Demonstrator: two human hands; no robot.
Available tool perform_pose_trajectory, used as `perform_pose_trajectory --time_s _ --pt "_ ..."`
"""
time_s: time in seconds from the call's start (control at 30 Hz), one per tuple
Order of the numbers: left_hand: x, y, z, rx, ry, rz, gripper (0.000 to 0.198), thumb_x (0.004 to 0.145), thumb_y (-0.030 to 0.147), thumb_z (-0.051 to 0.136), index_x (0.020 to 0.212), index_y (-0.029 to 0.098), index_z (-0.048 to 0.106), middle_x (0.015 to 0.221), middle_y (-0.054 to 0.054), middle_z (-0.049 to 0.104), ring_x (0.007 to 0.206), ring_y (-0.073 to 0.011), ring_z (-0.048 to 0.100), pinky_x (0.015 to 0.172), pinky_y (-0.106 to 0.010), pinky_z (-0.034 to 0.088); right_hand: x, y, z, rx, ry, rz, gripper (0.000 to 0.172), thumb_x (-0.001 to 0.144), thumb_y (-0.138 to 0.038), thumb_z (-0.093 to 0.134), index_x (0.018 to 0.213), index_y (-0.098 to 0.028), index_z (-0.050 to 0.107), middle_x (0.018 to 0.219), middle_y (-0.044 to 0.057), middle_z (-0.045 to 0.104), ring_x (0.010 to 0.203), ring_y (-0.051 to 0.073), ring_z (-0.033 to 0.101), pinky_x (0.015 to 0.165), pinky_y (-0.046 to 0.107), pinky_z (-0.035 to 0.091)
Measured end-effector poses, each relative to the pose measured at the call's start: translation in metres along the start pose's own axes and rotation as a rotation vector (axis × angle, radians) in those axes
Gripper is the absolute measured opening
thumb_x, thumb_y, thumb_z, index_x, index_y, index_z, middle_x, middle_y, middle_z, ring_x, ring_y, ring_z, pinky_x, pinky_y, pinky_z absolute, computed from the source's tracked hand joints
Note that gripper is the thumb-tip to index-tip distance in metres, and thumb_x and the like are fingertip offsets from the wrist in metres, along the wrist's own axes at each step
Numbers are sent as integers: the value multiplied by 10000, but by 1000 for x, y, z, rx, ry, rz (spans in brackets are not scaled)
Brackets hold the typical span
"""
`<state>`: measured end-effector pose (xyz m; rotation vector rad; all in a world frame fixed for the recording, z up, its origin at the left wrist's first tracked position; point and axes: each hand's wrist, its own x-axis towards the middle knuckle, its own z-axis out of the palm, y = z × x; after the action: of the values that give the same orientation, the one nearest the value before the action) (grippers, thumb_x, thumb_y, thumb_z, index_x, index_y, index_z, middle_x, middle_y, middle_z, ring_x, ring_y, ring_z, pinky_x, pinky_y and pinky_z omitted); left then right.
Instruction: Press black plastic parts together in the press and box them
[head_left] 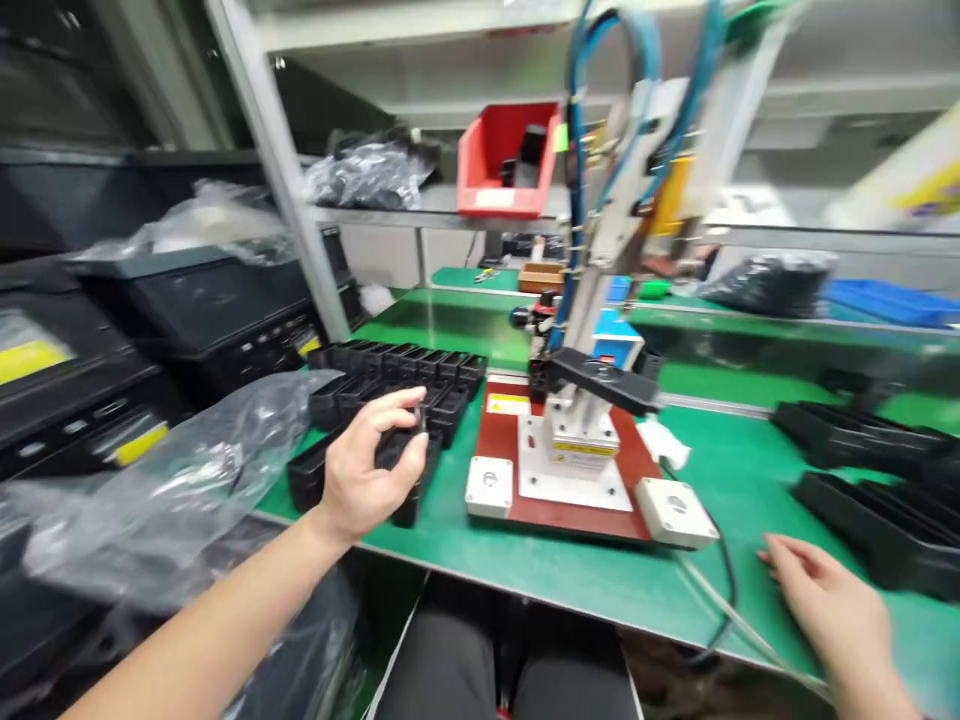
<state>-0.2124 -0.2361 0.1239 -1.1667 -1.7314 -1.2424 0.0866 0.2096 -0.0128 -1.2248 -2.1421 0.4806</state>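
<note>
My left hand (379, 460) is raised over the black plastic trays on the left of the bench. Its thumb and index finger close around a small thin piece (421, 415) that is too blurred to name. Below and behind the hand, several narrow black trays (450, 405) stand in rows. On the right, my right hand (829, 600) rests low over the green mat (742, 500), its fingers loosely bent, with nothing visible in them. A bench press (589, 400) stands between the hands, with a black part (604, 380) across its middle.
The press's red base carries two white button boxes (490, 487) (675, 510). More black trays (877, 530) lie at the right. A cable (731, 590) runs near my right hand. Plastic film (187, 480) and black crates (202, 310) fill the left; a red bin (499, 200) sits above.
</note>
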Motion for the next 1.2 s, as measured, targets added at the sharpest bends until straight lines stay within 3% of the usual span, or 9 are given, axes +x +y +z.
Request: perform_pose_trajectory --time_s 0.1,0.23,0.33,0.43,0.6,0.73,0.97,1.07,1.2 --pt "44 28 58 -64 -114 128 299 846 222 631 1127 211 527 1165 -78 662 1073 -205 644 954 -389 544 -1 2 0 186 -84 183 334 654 -605 535 747 -312 665 768 110 731 764 314 684 675 427 496" --pt "94 50 117 -124 -231 127 332 865 280 597 1180 193 541 1140 -64 673 1019 -183 658 917 -341 553 -7 1 3 225 -46 157 468 665 -650 510 824 -247 686 760 82 731 772 318 683 696 428 498" --pt "113 55 148 -171 -390 135 356 863 284 589 1203 183 561 1149 -62 675 1005 -183 657 928 -342 537 -11 -1 2 228 -47 117 486 690 -655 493 831 -237 697 745 61 730 738 301 683 652 399 496" --pt "117 56 166 -125 -537 168 368 891 308 544 1240 194 574 1156 -64 674 1037 -202 640 933 -359 521 -14 -5 -2 243 -52 125 473 704 -651 489 822 -243 697 734 41 725 714 273 678 633 368 498" --pt "118 58 169 9 -636 223 328 920 318 454 1153 215 659 1084 -58 691 1031 -220 621 913 -374 513 -18 -11 -6 285 -50 123 450 726 -633 479 827 -250 692 722 29 716 704 253 674 639 341 500" --pt "113 56 164 8 -668 246 347 948 308 390 1113 218 682 1172 -60 661 1078 -206 616 939 -357 514 -20 -13 -7 324 -37 105 422 728 -606 485 798 -243 688 681 33 705 672 248 673 609 324 501" --pt "87 45 161 106 -578 428 433 953 340 466 1372 235 455 1391 -92 537 1306 -267 478 1084 -506 394 -20 -11 -6 348 -13 81 416 746 -603 506 786 -231 688 671 36 697 607 230 639 594 328 487" --pt "63 46 144 117 -452 406 518 930 297 510 1428 272 369 1426 -98 497 1333 -282 447 1088 -528 388 -17 -7 -5 435 21 75 408 741 -592 551 788 -209 682 652 49 693 571 224 627 574 328 489" --pt "-5 38 104 114 -349 246 578 905 243 505 1450 345 341 1367 -78 546 1252 -296 529 1007 -530 477 -24 -13 -7 518 102 57 462 796 -597 493 870 -174 665 743 95 712 637 236 662 595 337 524"
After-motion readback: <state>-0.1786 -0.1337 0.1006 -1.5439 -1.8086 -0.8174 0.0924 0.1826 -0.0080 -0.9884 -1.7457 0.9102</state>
